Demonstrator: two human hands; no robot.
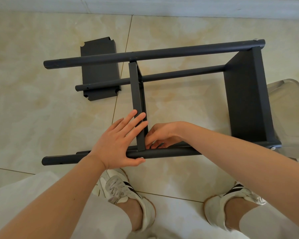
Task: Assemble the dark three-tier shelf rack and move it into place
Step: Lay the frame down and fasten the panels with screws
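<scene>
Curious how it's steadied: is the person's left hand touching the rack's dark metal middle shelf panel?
Touching. In the head view, the left hand lays straight fingers across the dark metal middle shelf panel, no gap.

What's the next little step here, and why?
Probably tighten the middle shelf to the near pole: the left hand presses flat on that corner, the right hand curls its fingers at the joint, and the third shelf lies loose on the floor.
</scene>
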